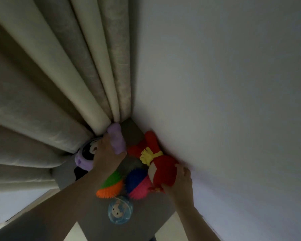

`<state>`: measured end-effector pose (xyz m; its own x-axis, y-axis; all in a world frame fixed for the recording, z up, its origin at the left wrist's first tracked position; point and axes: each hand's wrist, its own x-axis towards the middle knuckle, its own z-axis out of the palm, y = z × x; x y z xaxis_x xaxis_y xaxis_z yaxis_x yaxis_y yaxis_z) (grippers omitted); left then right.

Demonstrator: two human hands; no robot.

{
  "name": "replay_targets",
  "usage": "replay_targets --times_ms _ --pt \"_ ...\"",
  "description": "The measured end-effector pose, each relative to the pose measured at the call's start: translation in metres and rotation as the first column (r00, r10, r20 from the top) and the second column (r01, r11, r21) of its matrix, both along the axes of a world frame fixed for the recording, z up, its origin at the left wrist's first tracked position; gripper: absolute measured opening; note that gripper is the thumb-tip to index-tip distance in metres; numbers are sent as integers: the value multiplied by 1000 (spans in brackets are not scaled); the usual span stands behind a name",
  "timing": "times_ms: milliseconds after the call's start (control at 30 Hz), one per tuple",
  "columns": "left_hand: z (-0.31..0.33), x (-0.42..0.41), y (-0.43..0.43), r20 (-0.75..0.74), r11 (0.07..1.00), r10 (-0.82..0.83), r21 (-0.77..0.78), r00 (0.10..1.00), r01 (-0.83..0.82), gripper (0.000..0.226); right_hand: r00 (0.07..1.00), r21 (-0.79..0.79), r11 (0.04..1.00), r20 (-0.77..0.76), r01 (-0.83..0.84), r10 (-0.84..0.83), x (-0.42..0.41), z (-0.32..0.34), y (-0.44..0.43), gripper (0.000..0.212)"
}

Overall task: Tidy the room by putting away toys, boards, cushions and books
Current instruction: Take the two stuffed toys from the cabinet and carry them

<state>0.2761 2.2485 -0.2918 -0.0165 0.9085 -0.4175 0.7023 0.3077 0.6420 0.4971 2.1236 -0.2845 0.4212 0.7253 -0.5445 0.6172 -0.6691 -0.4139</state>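
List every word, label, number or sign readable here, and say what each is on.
None: no readable text anywhere in the head view.
On the clear blue ball: a cartoon face only, no lettering.
On the purple plush and the red plush: face and scarf details, no words or tags visible.

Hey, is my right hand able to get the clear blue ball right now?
Probably not yet: the right hand grips the red plush toy. The clear blue ball itself lies uncovered nearby, at the front.
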Motion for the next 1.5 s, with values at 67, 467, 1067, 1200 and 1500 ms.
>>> replay_targets --times_ms 67,467,1067,1200,1500 --pt "-15 2 7 -76 1000 -18 -24 997 16 89 999 -18 1000 -34 -6 6 2 -8 3 106" --pt "-43 -8 3 -259 991 82 123 962 -52 19 1000 -12 1000 1 -1 1 6 -23 11 91" --pt "-10 -16 -7 -155 993 59 111 986 -42 33 986 238 971 164 -14 -26 9 56 -10 69" --pt "-31 -9 4 -232 992 -98 60 968 115 45 986 236 972 162 9 -49 9 53 -13 68" --pt "-32 12 24 -435 979 -111 106 894 173 32 982 250 968 171 31 -76 10 51 -14 64"
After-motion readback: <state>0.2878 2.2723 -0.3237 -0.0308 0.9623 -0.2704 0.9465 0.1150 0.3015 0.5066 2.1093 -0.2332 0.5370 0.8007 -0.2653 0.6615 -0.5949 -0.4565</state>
